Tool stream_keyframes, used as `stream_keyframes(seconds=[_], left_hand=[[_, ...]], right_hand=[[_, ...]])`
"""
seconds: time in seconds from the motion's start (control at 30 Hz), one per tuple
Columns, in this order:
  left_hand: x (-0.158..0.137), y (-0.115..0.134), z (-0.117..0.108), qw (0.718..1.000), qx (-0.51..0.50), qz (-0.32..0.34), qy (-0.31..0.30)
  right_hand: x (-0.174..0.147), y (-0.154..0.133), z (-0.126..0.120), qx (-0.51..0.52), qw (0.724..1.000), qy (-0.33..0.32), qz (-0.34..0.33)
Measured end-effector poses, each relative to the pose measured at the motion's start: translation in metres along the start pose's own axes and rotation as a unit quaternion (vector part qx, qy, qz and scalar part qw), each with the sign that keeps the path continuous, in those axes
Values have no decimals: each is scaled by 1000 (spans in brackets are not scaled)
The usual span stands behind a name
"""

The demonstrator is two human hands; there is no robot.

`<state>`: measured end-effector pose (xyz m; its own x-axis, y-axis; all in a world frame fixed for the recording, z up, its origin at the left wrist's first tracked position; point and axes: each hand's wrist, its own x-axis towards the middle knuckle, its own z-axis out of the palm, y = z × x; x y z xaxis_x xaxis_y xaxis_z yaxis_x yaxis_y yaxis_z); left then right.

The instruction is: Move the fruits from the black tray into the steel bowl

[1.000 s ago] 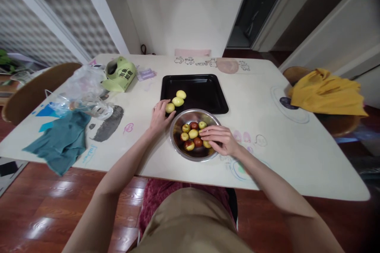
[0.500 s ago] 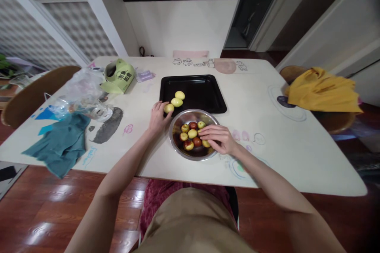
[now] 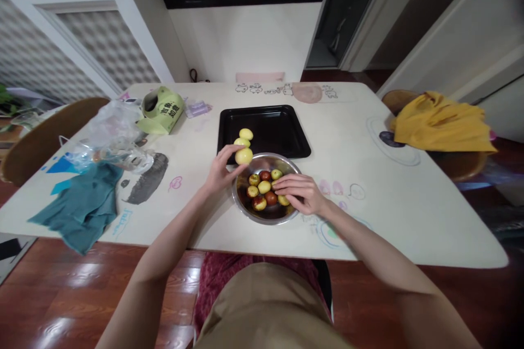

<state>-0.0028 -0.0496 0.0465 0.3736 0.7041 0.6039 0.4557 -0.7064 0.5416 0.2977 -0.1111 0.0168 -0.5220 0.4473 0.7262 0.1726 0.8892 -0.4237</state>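
My left hand (image 3: 223,168) pinches a pale yellow-green jujube (image 3: 244,156), raised over the near left corner of the black tray (image 3: 274,125) beside the bowl's rim. Behind it, two more yellow-green jujubes (image 3: 246,134) lie on the tray. A steel bowl (image 3: 267,219) in front of the tray holds several jujubes (image 3: 271,198), some yellow-green, some red-brown or mottled. Inside its right side, my right hand (image 3: 301,192) has its fingers closed around a jujube that they mostly cover.
On the table's left are a teal cloth (image 3: 84,204), a clear plastic bag (image 3: 117,122), a light green paper bag (image 3: 162,110) and a small purple packet (image 3: 197,108). A yellow cloth (image 3: 442,122) hangs over a chair at the right. Drawings mark the white tabletop (image 3: 352,218).
My left hand has lifted the nearest jujube off the tray and carried it right, toward the bowl. My right hand has stayed in the bowl. The view has shifted slightly.
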Motion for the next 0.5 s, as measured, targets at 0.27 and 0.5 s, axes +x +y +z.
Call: stream_keyframes(seconds=[0.27, 0.5], left_hand=[[-3, 9, 2, 993, -41, 39, -108], [-3, 14, 2, 982, -77, 50, -165]], right_hand=[[1, 2, 0, -7, 1000, -3, -7], [0, 2, 0, -14, 1000, -2, -10]])
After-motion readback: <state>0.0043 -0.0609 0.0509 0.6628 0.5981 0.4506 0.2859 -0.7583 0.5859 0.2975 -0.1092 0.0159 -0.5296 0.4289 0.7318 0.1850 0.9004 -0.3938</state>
